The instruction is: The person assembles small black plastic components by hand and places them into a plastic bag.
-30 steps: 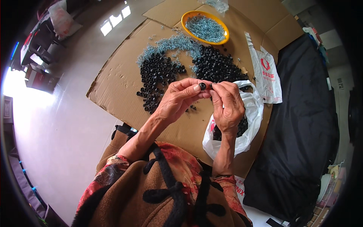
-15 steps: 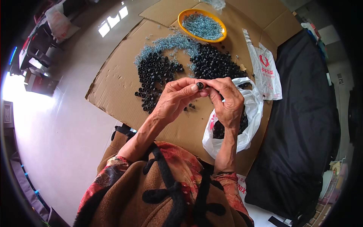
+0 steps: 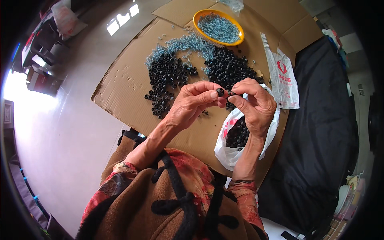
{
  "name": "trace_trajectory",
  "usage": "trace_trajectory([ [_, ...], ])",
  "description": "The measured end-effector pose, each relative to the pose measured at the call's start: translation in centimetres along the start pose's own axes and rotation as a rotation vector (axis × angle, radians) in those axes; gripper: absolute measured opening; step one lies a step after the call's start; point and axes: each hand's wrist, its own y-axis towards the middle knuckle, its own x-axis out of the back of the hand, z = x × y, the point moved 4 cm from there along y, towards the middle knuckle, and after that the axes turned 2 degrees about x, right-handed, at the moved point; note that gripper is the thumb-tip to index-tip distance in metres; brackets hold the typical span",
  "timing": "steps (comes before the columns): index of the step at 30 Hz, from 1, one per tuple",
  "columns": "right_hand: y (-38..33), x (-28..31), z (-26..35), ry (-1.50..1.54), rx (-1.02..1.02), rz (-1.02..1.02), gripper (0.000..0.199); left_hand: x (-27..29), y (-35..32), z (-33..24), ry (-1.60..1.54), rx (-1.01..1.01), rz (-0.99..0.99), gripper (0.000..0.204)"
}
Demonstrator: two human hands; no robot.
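Observation:
Between thumb and fingers, my left hand [image 3: 196, 100] pinches a small round black plastic cap [image 3: 220, 92] with a hollow centre. My right hand [image 3: 256, 102] pinches another small black piece [image 3: 231, 94], mostly covered by the fingertips. The two pieces are close together, just above the cardboard. Below the right wrist, a white plastic bag [image 3: 225, 154] lies open with many black pieces [image 3: 239, 134] inside. Beyond my hands are a pile of black ring-shaped caps [image 3: 164, 72] on the left and a pile of black pieces [image 3: 230, 66] on the right.
Small bluish clear parts [image 3: 182, 44] are strewn behind the black piles. A yellow bowl [image 3: 241, 39] at the back is full of similar parts. A flattened white plastic bag [image 3: 285, 80] lies on the cardboard sheet [image 3: 120, 84] at right, beside a large black cloth cover [image 3: 316, 132].
My right hand has drawn back to the right, and its fingertips now show a small black piece. My left hand has shifted slightly right, still pinching the cap.

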Motion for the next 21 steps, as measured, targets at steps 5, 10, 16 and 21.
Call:
trace_trajectory([
  [5,0.7,-0.3,0.4,-0.07,0.037,0.103,0.02,0.1,-0.1,0.1,0.054,0.005,-0.011,0.02],
  [10,1.0,-0.3,0.6,-0.123,0.026,0.153,0.018,0.4,-0.1,0.2,0.107,0.009,-0.003,0.02],
  [16,1.2,-0.4,0.7,-0.128,0.008,0.199,0.018,0.6,-0.2,0.2,0.138,0.024,-0.023,0.02],
  [21,1.3,-0.3,0.6,-0.116,0.017,0.209,0.018,0.4,-0.1,0.4,0.134,0.011,-0.011,0.02],
])
